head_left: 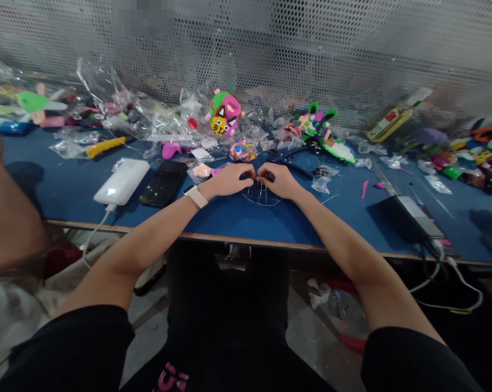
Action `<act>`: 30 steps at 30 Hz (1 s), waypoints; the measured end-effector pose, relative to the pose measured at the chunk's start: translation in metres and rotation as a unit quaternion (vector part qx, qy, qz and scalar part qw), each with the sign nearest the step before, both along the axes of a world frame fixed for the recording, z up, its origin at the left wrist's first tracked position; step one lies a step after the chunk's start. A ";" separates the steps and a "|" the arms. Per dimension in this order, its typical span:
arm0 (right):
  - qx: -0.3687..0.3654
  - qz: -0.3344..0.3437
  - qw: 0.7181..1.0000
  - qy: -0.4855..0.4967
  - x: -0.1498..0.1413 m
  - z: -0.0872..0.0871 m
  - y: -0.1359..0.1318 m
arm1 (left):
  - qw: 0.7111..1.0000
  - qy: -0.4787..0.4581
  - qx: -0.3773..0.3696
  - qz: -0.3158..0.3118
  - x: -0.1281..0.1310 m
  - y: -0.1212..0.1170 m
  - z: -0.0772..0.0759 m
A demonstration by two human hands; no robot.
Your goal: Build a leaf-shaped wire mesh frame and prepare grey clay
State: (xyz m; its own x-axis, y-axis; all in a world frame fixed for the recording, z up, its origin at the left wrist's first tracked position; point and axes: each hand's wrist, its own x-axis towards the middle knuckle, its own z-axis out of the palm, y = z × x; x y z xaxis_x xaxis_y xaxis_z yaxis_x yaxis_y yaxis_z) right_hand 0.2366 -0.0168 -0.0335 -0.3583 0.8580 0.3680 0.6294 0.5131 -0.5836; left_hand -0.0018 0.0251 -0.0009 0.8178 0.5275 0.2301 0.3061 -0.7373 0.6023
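Note:
Both hands meet over the blue tabletop [213, 218], close to a thin wire frame [264, 202] with a curved outline and several upright strands. My left hand [232, 179], with a pale band on its wrist, pinches the wire from the left. From the right, my right hand [279, 181] pinches it too, thumb and fingers together. The fingers hide the frame's upper part. Just behind the hands lies a lump of mixed-colour clay [243, 151]. Beside my left hand is a pale pink clay piece [202, 171] in clear wrap.
Left of me lie a white power bank [122, 182], a black phone [163, 183] and a yellow-handled cutter [106, 147]. Pliers [289, 161] and clay figures [223, 114] are behind, amid plastic wrappers. A black device [411, 219] with cables lies right. Another person's arm [9, 212] is at left.

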 end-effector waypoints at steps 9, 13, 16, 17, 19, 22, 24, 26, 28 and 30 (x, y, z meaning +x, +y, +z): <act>-0.023 0.019 0.999 0.021 0.018 0.004 -0.004 | 0.991 0.094 0.086 -0.032 -0.002 -0.005 -0.003; -0.003 0.077 0.997 -0.015 0.029 0.013 -0.011 | 0.993 0.085 0.075 -0.043 -0.004 -0.002 -0.005; -0.012 0.108 0.994 -0.019 0.036 0.014 -0.018 | 0.995 0.070 0.046 -0.049 -0.005 0.000 -0.007; -0.018 0.106 0.994 -0.023 0.036 0.013 -0.021 | 0.996 0.065 0.042 -0.050 -0.005 0.000 -0.007; -0.019 0.087 0.995 -0.038 0.033 0.009 -0.028 | 0.996 0.061 0.044 -0.048 -0.006 0.001 -0.009; 0.000 0.036 0.997 -0.066 0.024 0.003 -0.038 | 0.996 0.062 0.043 -0.036 -0.006 -0.001 -0.009; 0.009 0.015 0.997 -0.070 0.019 -0.001 -0.043 | 0.997 0.065 0.034 -0.029 -0.007 -0.003 -0.009; 0.007 0.007 0.998 -0.068 0.016 -0.003 -0.045 | 0.997 0.068 0.023 -0.025 -0.009 -0.004 -0.009; -0.005 0.002 0.998 -0.066 0.016 -0.003 -0.046 | 0.998 0.064 0.016 -0.020 -0.010 -0.006 -0.009; -0.015 -0.001 0.998 -0.065 0.017 -0.002 -0.047 | 0.998 0.057 0.012 -0.012 -0.011 -0.007 -0.011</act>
State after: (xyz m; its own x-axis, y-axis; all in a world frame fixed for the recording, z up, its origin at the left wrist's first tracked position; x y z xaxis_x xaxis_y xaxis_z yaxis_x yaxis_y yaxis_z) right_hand 0.2539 -0.0635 -0.0355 -0.4003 0.8681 0.2935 0.7012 0.4964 -0.5118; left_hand -0.0129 0.0177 -0.0119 0.8523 0.5023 0.1460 0.3536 -0.7588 0.5470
